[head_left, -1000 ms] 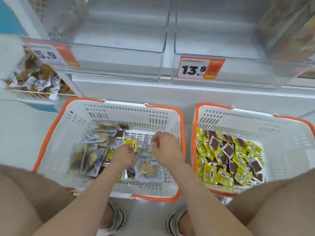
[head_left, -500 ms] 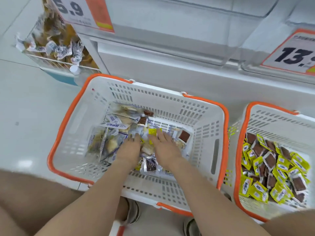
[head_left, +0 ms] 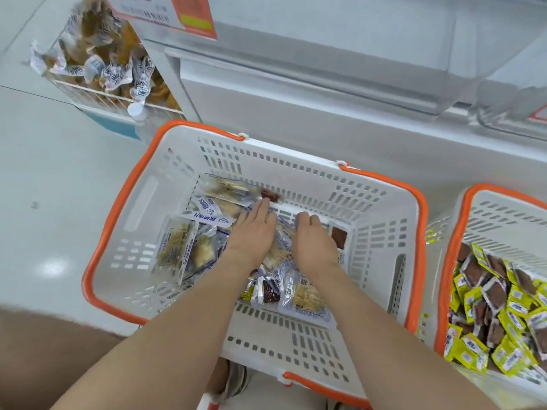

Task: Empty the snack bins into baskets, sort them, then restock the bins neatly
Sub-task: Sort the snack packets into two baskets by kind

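Since a second ago, the left hand has been laid flat-fingered on the mixed packets in the basket, while the right hand is curled, its grasp undeterminable, so sorting is judged unfinished.

bare forearms, greyish shoe

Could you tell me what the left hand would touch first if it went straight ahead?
Probably the dark red packet just beyond the left hand, then the far wall of the basket.
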Demonstrator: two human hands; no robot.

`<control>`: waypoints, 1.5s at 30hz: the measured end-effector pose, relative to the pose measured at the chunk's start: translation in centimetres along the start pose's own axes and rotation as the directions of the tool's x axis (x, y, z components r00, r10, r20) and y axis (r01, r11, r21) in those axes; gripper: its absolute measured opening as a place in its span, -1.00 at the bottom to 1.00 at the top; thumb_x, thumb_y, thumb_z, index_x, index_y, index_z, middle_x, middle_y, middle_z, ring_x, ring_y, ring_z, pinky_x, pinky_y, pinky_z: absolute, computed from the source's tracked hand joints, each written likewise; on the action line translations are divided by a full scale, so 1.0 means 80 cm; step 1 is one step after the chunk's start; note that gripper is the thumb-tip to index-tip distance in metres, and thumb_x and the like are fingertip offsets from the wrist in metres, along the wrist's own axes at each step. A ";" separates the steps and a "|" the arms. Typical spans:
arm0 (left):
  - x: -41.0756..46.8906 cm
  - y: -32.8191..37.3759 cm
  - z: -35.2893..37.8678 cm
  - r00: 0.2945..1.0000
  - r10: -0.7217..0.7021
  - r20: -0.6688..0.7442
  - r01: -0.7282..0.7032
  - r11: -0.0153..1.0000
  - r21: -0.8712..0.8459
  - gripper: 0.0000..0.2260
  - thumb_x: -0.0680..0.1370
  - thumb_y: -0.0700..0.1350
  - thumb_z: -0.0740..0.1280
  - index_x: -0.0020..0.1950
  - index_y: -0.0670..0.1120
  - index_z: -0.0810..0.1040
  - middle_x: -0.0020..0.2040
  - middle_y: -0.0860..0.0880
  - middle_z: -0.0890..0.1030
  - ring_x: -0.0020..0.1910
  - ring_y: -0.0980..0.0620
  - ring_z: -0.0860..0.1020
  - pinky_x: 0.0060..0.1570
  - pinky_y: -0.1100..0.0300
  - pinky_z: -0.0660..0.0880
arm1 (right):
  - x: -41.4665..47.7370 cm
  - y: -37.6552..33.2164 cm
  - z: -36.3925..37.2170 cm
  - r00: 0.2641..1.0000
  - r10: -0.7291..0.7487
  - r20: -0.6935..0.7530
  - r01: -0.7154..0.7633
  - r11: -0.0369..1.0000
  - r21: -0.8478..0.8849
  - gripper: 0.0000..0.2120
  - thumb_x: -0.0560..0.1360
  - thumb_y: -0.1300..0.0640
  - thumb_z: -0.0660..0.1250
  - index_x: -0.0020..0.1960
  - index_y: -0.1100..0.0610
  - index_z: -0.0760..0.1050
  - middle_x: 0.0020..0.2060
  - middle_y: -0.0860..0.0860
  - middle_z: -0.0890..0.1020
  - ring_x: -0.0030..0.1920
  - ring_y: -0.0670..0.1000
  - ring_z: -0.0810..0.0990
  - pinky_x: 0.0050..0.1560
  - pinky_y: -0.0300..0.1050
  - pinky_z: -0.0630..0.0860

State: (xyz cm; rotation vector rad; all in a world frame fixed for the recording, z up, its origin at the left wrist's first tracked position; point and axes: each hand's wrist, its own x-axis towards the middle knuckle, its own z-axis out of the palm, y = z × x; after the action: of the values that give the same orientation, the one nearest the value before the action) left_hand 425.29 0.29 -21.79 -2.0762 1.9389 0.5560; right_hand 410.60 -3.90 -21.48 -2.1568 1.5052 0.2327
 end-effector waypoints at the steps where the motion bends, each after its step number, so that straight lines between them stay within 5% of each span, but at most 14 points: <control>1: 0.006 -0.001 -0.001 0.999 -0.013 0.046 0.012 1.000 0.013 -0.49 0.66 -0.29 0.14 0.60 -0.19 0.09 0.69 -0.22 -0.16 0.69 -0.16 -0.11 0.63 -0.15 0.03 | 0.002 0.002 -0.004 0.999 0.011 -0.038 -0.011 1.000 -0.009 -0.67 0.57 0.34 0.28 0.31 0.16 0.38 0.19 0.13 0.52 0.04 0.20 0.61 -0.19 0.01 0.49; 4: 0.011 0.000 0.008 0.993 -0.036 0.114 0.033 0.999 0.028 -0.45 0.67 -0.23 0.10 0.62 -0.19 -0.03 0.70 -0.22 -0.13 0.69 -0.16 -0.10 0.61 -0.18 0.00 | 0.013 0.003 -0.017 0.993 -0.053 -0.102 0.053 0.999 -0.002 -0.62 0.53 0.42 0.28 0.30 0.15 0.48 0.17 0.12 0.60 0.10 0.19 0.61 -0.03 0.04 0.59; 7: -0.009 0.002 0.020 0.996 -0.029 0.082 0.026 0.999 0.043 -0.27 0.55 -0.24 0.38 0.61 -0.20 0.05 0.66 -0.21 0.18 0.67 -0.14 0.08 0.55 -0.21 0.07 | 0.024 -0.012 -0.030 0.964 -0.242 -0.109 0.235 0.969 -0.076 -0.51 0.47 0.47 0.31 0.36 0.17 0.46 0.38 0.13 0.46 0.26 0.24 0.56 0.06 0.11 0.60; 11: -0.035 -0.004 0.031 0.999 0.033 0.014 -0.033 0.999 -0.020 -0.56 0.50 -0.26 0.37 0.36 -0.10 0.39 0.24 -0.09 0.62 0.33 -0.14 0.48 0.34 0.00 0.31 | 0.041 -0.042 -0.029 0.920 -0.389 0.051 0.392 0.902 -0.179 -0.54 0.45 0.47 0.35 0.30 0.18 0.46 0.64 0.09 0.09 0.31 0.25 0.52 -0.13 0.12 0.58; 13: -0.040 -0.008 0.033 0.999 0.029 0.029 -0.027 0.997 -0.074 -0.56 0.50 -0.29 0.34 0.37 -0.08 0.43 0.27 -0.08 0.57 0.23 -0.12 0.55 0.19 0.03 0.38 | 0.050 -0.050 -0.020 0.916 -0.385 0.108 0.399 0.902 -0.167 -0.62 0.48 0.44 0.36 0.23 0.16 0.47 0.63 0.09 0.07 0.01 0.24 0.60 -0.24 0.09 0.57; 15: -0.042 -0.012 0.034 1.000 -0.011 -0.010 0.010 0.998 -0.061 -0.46 0.49 -0.26 0.39 0.46 -0.09 0.39 0.46 -0.09 0.44 0.27 -0.09 0.57 0.25 0.03 0.37 | 0.055 -0.052 -0.012 0.923 -0.368 0.112 0.381 0.914 -0.138 -0.61 0.50 0.42 0.34 0.28 0.17 0.44 0.60 0.12 0.13 -0.08 0.25 0.59 -0.17 0.10 0.60; 17: -0.046 -0.013 0.034 0.997 -0.073 -0.006 0.073 0.997 0.006 -0.28 0.50 -0.14 0.47 0.60 -0.12 0.23 0.59 -0.10 0.31 0.37 -0.09 0.53 0.39 0.01 0.31 | 0.056 -0.052 -0.005 0.930 -0.359 0.076 0.366 0.920 -0.138 -0.50 0.51 0.42 0.32 0.41 0.17 0.38 0.51 0.15 0.25 0.07 0.27 0.58 0.00 0.11 0.57; 19: -0.049 -0.015 0.033 0.993 -0.108 0.036 0.105 0.992 0.077 -0.20 0.52 -0.06 0.49 0.64 -0.11 0.13 0.53 -0.09 0.39 0.41 -0.12 0.46 0.40 -0.02 0.28 | 0.055 -0.048 0.000 0.929 -0.368 0.021 0.365 0.908 -0.204 -0.37 0.49 0.40 0.34 0.52 0.11 0.31 0.38 0.16 0.34 0.23 0.25 0.48 0.22 0.09 0.45; 23: -0.047 -0.018 0.026 0.993 -0.116 0.031 0.108 0.976 0.187 -0.28 0.51 -0.01 0.51 0.55 -0.09 0.22 0.44 -0.10 0.39 0.38 -0.17 0.34 0.36 -0.07 0.30 | 0.053 -0.033 0.005 0.911 -0.409 0.046 0.397 0.843 -0.362 -0.42 0.52 0.35 0.31 0.50 0.12 0.31 0.30 0.17 0.37 0.33 0.25 0.37 0.29 0.11 0.33; 28: -0.047 -0.023 0.019 0.992 -0.096 0.084 0.074 0.970 0.230 -0.49 0.53 -0.13 0.46 0.44 -0.10 0.39 0.37 -0.14 0.31 0.37 -0.19 0.30 0.38 -0.09 0.28 | 0.047 -0.016 0.005 0.925 -0.372 0.072 0.379 0.910 -0.170 -0.36 0.44 0.52 0.33 0.46 0.16 0.37 0.22 0.12 0.45 0.02 0.18 0.60 -0.18 0.01 0.45; 33: -0.047 -0.015 0.017 0.988 -0.027 0.152 -0.001 0.984 0.180 -0.36 0.45 -0.28 0.51 0.49 -0.13 0.38 0.45 -0.11 0.38 0.43 -0.13 0.32 0.38 0.02 0.35 | 0.026 0.001 0.008 0.953 -0.279 -0.120 0.286 0.957 0.045 -0.67 0.60 0.30 0.25 0.35 0.15 0.49 0.09 0.09 0.59 -0.13 0.17 0.65 -0.22 0.05 0.59; 37: -0.050 -0.016 0.011 0.994 -0.027 0.106 0.002 0.974 0.227 -0.31 0.48 -0.28 0.48 0.56 -0.11 0.27 0.46 -0.12 0.40 0.43 -0.15 0.34 0.44 0.00 0.34 | -0.002 0.007 0.004 0.980 -0.102 -0.169 0.151 0.939 0.308 -0.48 0.60 0.30 0.23 0.51 0.05 0.24 -0.16 0.04 0.57 -0.34 0.04 0.53 -0.42 -0.02 0.42; 42: -0.053 -0.021 0.001 0.996 -0.049 0.074 0.025 0.954 0.298 -0.55 0.51 -0.29 0.42 0.38 -0.06 0.51 0.39 -0.12 0.46 0.41 -0.15 0.35 0.44 -0.01 0.32 | -0.026 0.013 0.008 0.993 -0.072 -0.097 0.097 0.955 0.281 -0.54 0.62 0.25 0.20 0.48 0.04 0.25 0.05 0.10 0.59 -0.24 0.06 0.57 -0.25 0.14 0.60; 45: -0.061 -0.027 -0.006 1.000 0.003 0.005 -0.004 0.974 0.225 -0.66 0.53 -0.29 0.41 0.28 -0.05 0.60 0.25 -0.09 0.56 0.30 -0.13 0.45 0.32 0.02 0.41 | -0.025 0.013 -0.001 0.998 0.002 -0.068 0.022 0.936 0.350 -0.43 0.62 0.31 0.24 0.58 0.09 0.18 -0.07 0.11 0.59 -0.26 0.03 0.56 -0.35 -0.02 0.50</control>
State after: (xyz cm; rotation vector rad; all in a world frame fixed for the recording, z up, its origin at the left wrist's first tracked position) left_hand 427.28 4.69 -19.43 -1.9291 1.9048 0.3239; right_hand 408.91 -2.52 -20.90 -1.9003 1.4462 -0.1091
